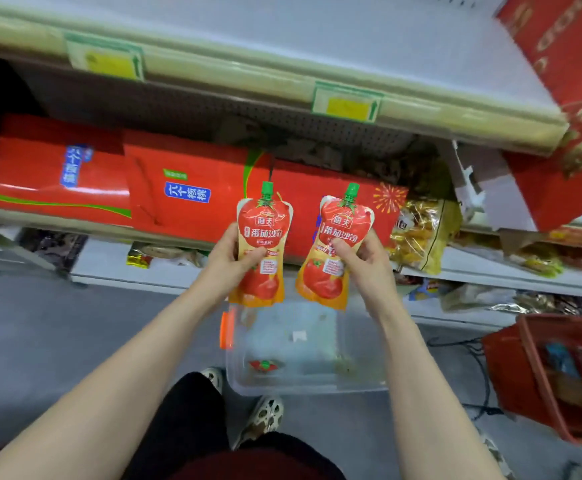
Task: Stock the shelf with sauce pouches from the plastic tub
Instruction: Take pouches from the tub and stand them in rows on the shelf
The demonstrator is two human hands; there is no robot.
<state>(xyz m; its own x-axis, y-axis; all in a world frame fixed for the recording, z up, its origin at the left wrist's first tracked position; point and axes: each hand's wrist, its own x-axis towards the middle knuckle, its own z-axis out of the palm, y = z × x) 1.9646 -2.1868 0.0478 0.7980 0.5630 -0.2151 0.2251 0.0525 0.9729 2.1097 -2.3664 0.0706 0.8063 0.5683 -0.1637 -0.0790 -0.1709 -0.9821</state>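
I hold two red tomato sauce pouches with green caps upright in front of the shelves. My left hand (229,261) grips the left pouch (261,230) at its middle. My right hand (365,265) grips the right pouch (343,226) the same way. Below them on the floor stands the clear plastic tub (362,344) with an orange latch; one more pouch (263,365) lies at its bottom left. The pale upper shelf (282,39) above is bare across its middle.
Long red gift boxes (144,188) fill the middle shelf behind the pouches. A yellow snack bag (417,237) sits to their right. A red box (566,98) leans at the upper right. A red shopping basket (559,375) stands on the floor at right. My feet are beside the tub.
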